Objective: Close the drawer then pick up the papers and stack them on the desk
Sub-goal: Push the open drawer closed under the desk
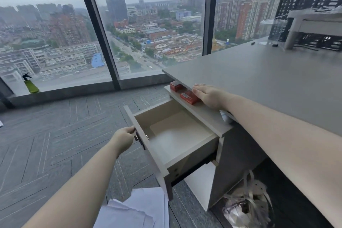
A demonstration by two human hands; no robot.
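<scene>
left hand [123,139] grips handle | drawer [177,135] open, empty

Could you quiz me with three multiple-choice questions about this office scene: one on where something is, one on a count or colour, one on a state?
1. Where do the loose white paper sheets lie?
A. on the grey carpet floor
B. inside the drawer
C. on the desktop

2. How many red boxes sit on the ledge under the grey desk?
A. one
B. two
C. four

3. The beige wooden drawer is
A. shut
B. removed
C. pulled open and empty

Answers: 1 A, they lie on the floor below the drawer front. 2 B, two show beside the right hand. 3 C, the left hand is at its handle and its bare bottom shows.
</scene>
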